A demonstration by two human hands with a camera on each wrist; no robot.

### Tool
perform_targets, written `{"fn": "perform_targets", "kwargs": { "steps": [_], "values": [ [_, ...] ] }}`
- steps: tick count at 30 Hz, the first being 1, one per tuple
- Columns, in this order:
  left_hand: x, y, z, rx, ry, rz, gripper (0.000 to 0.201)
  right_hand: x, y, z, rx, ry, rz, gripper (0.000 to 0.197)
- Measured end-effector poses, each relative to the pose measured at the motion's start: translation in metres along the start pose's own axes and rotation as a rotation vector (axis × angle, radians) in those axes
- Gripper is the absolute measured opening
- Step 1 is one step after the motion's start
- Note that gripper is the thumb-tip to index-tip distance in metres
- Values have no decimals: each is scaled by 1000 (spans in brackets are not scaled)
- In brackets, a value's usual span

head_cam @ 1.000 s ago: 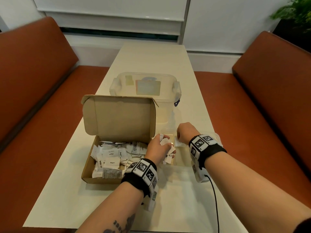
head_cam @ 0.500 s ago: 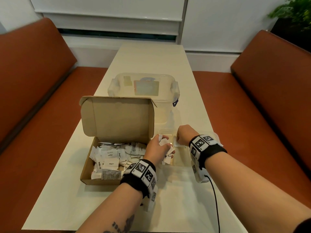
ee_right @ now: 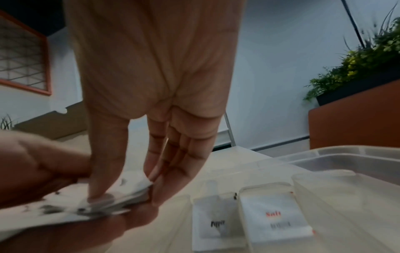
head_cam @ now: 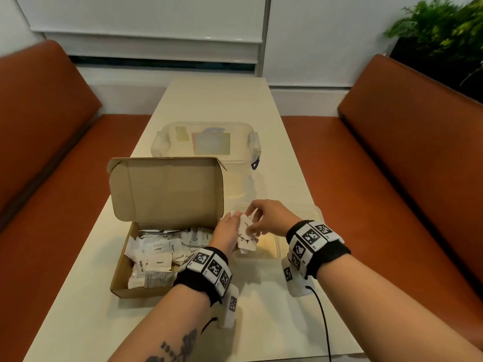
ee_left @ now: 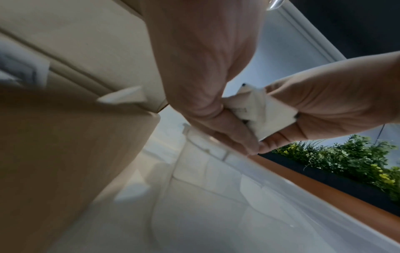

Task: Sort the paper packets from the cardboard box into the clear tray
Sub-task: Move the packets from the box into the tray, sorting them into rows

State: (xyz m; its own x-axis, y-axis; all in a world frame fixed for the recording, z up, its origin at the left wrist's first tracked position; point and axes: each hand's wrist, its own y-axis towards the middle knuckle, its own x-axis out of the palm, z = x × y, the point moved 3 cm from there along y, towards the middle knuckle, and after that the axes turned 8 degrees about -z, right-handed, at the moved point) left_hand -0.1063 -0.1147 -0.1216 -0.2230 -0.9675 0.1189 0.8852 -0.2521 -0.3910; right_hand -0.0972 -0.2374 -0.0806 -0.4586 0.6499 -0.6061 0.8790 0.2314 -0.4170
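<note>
The open cardboard box (head_cam: 122, 278) holds several white paper packets (head_cam: 156, 257). Just right of it, my left hand (head_cam: 236, 229) grips a small bundle of packets (head_cam: 245, 237) above the clear tray (head_cam: 271, 253). My right hand (head_cam: 252, 223) reaches in from the right, and its thumb and fingers pinch the top packet of that bundle (ee_right: 132, 191). The left wrist view shows both hands meeting on the bundle (ee_left: 264, 116). In the tray (ee_right: 324, 181) lie a pepper packet (ee_right: 216, 226) and a salt packet (ee_right: 277, 220), side by side in separate compartments.
The box's raised lid (head_cam: 167, 189) stands to the left of my hands. A clear lidded container (head_cam: 206, 142) sits behind it on the long cream table (head_cam: 78, 309). Orange benches (head_cam: 392, 178) run along both sides. A black cable (head_cam: 324, 322) trails from my right wrist.
My right hand has moved left from the tray to the bundle in my left hand and now pinches a packet there. My left hand has kept hold of the bundle.
</note>
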Motion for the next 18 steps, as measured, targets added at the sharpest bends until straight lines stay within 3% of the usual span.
{"fn": "perform_targets", "kwargs": {
  "steps": [5, 7, 13, 18],
  "values": [
    [5, -4, 0, -65, -94, -75, 14, -3, -4, 8, 13, 4, 137, 36],
    [4, -3, 0, -46, -42, -83, 22, -5, -5, 11, 22, -16, 168, 27],
    [1, -7, -1, 83, 106, -21, 13, -6, -8, 14, 20, 107, 168, 13],
    [-2, -5, -5, 68, 52, 52, 15, -7, -10, 14, 3, 206, 215, 11]
  ]
}}
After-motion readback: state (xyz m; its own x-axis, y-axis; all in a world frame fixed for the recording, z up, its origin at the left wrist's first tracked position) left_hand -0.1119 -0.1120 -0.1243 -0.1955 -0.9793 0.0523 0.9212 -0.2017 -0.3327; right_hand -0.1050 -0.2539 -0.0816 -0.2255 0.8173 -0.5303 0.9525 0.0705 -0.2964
